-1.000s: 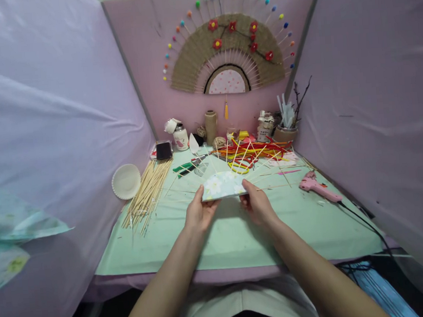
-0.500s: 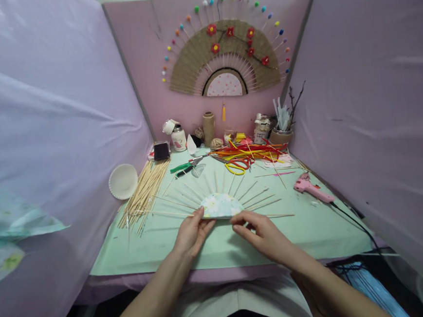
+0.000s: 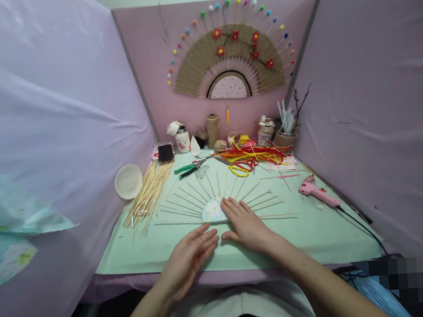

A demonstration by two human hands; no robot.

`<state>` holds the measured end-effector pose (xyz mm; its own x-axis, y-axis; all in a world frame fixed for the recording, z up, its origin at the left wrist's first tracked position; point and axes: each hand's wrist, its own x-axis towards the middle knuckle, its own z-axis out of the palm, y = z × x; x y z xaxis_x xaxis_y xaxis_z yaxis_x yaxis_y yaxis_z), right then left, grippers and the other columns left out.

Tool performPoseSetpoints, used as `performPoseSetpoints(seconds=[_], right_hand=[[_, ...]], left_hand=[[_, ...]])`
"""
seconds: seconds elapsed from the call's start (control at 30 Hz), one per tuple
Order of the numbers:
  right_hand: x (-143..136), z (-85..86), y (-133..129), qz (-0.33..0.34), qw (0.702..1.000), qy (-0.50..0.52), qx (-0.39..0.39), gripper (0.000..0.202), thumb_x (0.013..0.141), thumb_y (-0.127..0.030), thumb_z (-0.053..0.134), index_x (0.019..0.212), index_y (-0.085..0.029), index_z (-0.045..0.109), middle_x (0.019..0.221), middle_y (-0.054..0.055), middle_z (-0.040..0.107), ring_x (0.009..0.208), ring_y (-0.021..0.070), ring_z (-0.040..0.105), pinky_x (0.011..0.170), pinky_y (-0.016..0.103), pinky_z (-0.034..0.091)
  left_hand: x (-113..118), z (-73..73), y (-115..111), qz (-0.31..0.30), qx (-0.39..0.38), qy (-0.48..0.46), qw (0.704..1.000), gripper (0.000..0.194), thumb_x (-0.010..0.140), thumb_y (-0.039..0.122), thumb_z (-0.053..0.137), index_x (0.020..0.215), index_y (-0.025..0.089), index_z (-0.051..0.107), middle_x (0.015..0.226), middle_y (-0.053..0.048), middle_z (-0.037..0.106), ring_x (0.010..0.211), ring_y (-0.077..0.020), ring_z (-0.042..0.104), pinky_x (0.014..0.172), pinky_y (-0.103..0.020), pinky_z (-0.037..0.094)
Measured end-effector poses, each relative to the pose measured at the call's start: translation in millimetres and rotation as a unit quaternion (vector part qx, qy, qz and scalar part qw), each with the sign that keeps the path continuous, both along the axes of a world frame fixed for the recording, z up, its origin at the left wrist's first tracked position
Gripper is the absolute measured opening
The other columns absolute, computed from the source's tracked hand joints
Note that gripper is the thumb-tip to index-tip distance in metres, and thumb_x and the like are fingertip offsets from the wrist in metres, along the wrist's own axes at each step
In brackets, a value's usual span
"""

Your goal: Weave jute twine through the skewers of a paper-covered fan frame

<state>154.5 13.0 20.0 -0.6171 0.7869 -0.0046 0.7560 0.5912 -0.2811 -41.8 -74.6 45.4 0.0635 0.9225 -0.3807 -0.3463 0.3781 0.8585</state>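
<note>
Pale-blue fan base (image 3: 211, 210), left hand (image 3: 190, 254) spread, now off, right hand (image 3: 249, 227) spread flat atop

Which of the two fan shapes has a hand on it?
The lower fan, lying on the green table: the right hand covers part of it. The upper fan, with red flowers, hangs untouched.

Both forearms are bare, slanting inward from the lower edge of the view. The left forearm (image 3: 149, 302) runs in line with the left hand (image 3: 195, 252), whose palm turns inward, fingers extended, close together and gently curved. The right forearm (image 3: 312, 275) reaches farther forward; its wrist is nearly straight. The right hand (image 3: 248, 226) lies palm down — fingers stretched forward and slightly spread, thumb (image 3: 231, 236) out to the side, near the left fingertips.
</note>
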Motion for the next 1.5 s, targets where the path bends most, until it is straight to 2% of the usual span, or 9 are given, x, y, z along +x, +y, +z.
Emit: performPoseSetpoints(seconds=[0.07,0.1,0.17,0.27,0.37,0.53,0.87,1.37,1.5], right_hand=[[-1.0,4.8,2.9,0.003,1.0,-0.007,0.007,0.092,0.085,-0.065,0.049,0.154,-0.01,0.023,0.16,0.016,0.018,0.149,0.0296,0.013,0.12,0.051,0.016],[-2.0,7.2,5.3,0.004,1.0,-0.012,0.01,0.094,0.084,-0.065,0.051,0.154,-0.009,0.022,0.16,0.017,0.017,0.15,0.0299,0.013,0.12,0.05,0.015],[-4.1,10.9,10.9,0.011,1.0,-0.024,0.011,0.095,0.083,-0.06,0.054,0.154,-0.006,0.021,0.161,0.018,0.015,0.15,0.0297,0.011,0.12,0.049,0.014],[-6.1,11.3,17.9,0.027,0.999,-0.032,0.003,0.094,0.08,-0.051,0.057,0.154,-0.007,0.019,0.161,0.017,0.013,0.15,0.0294,0.01,0.12,0.048,0.013],[-6.0,7.0,20.9,0.034,0.999,-0.034,-0.009,0.094,0.076,-0.043,0.057,0.154,-0.008,0.019,0.162,0.015,0.012,0.15,0.0291,0.011,0.12,0.047,0.012],[-4.5,2.3,21.1,0.039,0.999,-0.026,-0.015,0.093,0.076,-0.041,0.054,0.154,-0.006,0.018,0.162,0.017,0.013,0.15,0.0293,0.011,0.12,0.046,0.011],[-4.0,4.5,21.0,0.045,0.999,-0.016,-0.023,0.098,0.075,-0.044,0.057,0.154,-0.005,0.015,0.162,0.018,0.013,0.149,0.0293,0.013,0.12,0.045,0.012],[-3.2,0.9,22.8,0.047,0.999,-0.012,-0.013,0.101,0.073,-0.047,0.058,0.154,-0.004,0.015,0.161,0.019,0.016,0.148,0.0301,0.015,0.12,0.045,0.013],[-3.0,1.4,22.0,0.048,0.999,-0.007,-0.005,0.101,0.074,-0.047,0.059,0.154,-0.004,0.015,0.16,0.02,0.019,0.148,0.0295,0.016,0.119,0.045,0.014]], left_hand=[[6.2,0.6,5.4,-0.04,0.15,0.187,0.97,0.053,0.086,0.038,0.061,0.133,0.016,0.051,0.138,-0.018,0.055,0.131,-0.0277,0.051,0.113,-0.045,0.037],[10.4,0.9,13.7,-0.042,0.227,0.294,0.927,0.056,0.087,0.041,0.057,0.137,0.017,0.047,0.145,-0.016,0.049,0.137,-0.027,0.043,0.116,-0.046,0.031],[19.6,1.2,37.3,-0.08,0.311,0.465,0.825,0.07,0.086,0.044,0.056,0.145,0.013,0.038,0.155,-0.018,0.034,0.146,-0.0284,0.026,0.121,-0.048,0.019],[32.9,-1.3,71.9,-0.169,0.307,0.602,0.718,0.087,0.083,0.049,0.056,0.151,0.006,0.023,0.16,-0.02,0.018,0.15,-0.029,0.011,0.122,-0.048,0.013],[41.2,-8.6,86.9,-0.222,0.283,0.642,0.678,0.093,0.083,0.056,0.052,0.152,0.004,0.018,0.161,-0.02,0.014,0.15,-0.029,0.009,0.122,-0.046,0.013],[42.9,-18.4,84.9,-0.243,0.271,0.642,0.675,0.095,0.084,0.064,0.044,0.152,0.003,0.018,0.161,-0.02,0.013,0.15,-0.0296,0.011,0.121,-0.044,0.012],[42.5,-23.7,85.7,-0.201,0.295,0.576,0.736,0.092,0.081,0.061,0.053,0.151,0.009,0.026,0.16,-0.02,0.019,0.149,-0.0314,0.014,0.12,-0.046,0.009],[40.3,-21.0,86.2,-0.216,0.297,0.599,0.711,0.093,0.082,0.062,0.049,0.151,0.006,0.024,0.159,-0.022,0.02,0.149,-0.0312,0.017,0.12,-0.044,0.011],[39.4,-23.5,87.5,-0.208,0.31,0.585,0.72,0.094,0.081,0.063,0.052,0.15,0.006,0.026,0.158,-0.023,0.022,0.148,-0.0326,0.018,0.12,-0.045,0.012]])
